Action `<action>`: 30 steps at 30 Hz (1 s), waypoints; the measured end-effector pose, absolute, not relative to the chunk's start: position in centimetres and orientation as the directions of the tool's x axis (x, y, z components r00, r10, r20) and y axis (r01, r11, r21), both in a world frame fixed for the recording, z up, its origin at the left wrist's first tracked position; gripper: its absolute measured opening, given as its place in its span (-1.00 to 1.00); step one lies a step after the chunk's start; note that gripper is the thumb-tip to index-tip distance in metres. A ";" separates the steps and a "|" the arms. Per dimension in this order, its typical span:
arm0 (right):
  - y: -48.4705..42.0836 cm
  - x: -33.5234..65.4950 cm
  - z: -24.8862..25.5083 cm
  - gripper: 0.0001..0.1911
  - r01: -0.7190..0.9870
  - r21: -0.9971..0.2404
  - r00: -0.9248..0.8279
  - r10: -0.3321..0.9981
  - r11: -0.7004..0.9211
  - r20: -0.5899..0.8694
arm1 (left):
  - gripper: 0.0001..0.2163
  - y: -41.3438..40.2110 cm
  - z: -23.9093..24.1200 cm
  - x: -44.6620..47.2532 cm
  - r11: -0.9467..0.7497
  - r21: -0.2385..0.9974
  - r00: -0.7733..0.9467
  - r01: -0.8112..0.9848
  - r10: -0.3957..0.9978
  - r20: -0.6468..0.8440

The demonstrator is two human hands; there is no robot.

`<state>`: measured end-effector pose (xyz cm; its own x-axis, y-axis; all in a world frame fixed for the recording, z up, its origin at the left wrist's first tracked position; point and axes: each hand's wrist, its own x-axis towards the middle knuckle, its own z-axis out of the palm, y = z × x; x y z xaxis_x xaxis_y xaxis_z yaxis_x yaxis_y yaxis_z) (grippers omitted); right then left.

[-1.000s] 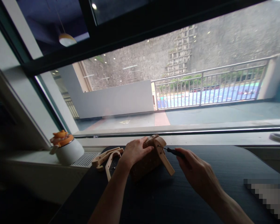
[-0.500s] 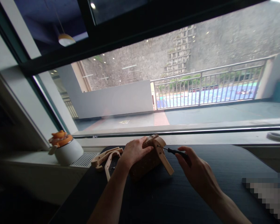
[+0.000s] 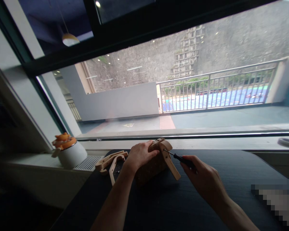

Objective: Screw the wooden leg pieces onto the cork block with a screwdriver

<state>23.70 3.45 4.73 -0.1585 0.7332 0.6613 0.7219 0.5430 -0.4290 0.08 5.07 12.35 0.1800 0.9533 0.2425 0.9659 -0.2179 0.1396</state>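
Note:
My left hand [image 3: 142, 156] is closed over the top of a brown box-like piece [image 3: 150, 171], whose exact kind I cannot make out. Against its right end leans a curved light-wood leg [image 3: 171, 163] with small holes. My right hand [image 3: 202, 173] grips the dark handle of a screwdriver [image 3: 183, 159]. The screwdriver's thin shaft slants up to the left, its tip at a hole near the upper part of the leg. Whether a screw sits there is too small to tell. Left of my left forearm lie more curved wooden pieces [image 3: 112, 160].
Everything rests on a dark table [image 3: 207, 202] against a window sill [image 3: 207, 143]. A white pot with an orange lid [image 3: 71, 154] stands on the left ledge by a vent grille [image 3: 89, 163]. A roll of tape [image 3: 287, 142] lies on the right sill. A blurred-out object [image 3: 276, 202] is at right.
My right fingers have closed more tightly round the screwdriver handle. The tip stays at the leg, and my left hand keeps its place on the brown piece. The view has shifted slightly.

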 end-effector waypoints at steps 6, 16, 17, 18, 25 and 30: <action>3.4 23.7 4.8 -0.70 0.789 -0.385 -0.143 0.752 0.479 0.643 | -0.61 5.1 12.3 0.1 -0.206 0.148 0.166 0.967 0.955 0.244; 3.1 23.2 5.0 -0.76 0.717 -0.428 -0.157 0.726 0.550 0.669 | -0.55 5.1 12.1 0.0 -0.196 0.138 0.158 0.971 0.957 0.244; 3.1 23.2 5.0 -0.78 0.713 -0.431 -0.157 0.726 0.552 0.670 | -0.54 5.1 12.1 -0.1 -0.195 0.136 0.158 0.971 0.956 0.246; 3.1 23.2 5.0 -0.79 0.712 -0.429 -0.157 0.722 0.556 0.674 | -0.53 5.1 12.1 -0.1 -0.195 0.133 0.158 0.972 0.956 0.248; 3.2 23.5 4.9 -0.78 0.722 -0.448 -0.126 0.738 0.527 0.663 | -0.53 5.2 12.1 0.0 -0.211 0.117 0.177 0.970 0.952 0.249; 3.2 23.5 5.0 -0.74 0.749 -0.425 -0.109 0.727 0.509 0.678 | -0.56 5.0 12.1 0.1 -0.217 0.116 0.182 0.969 0.949 0.256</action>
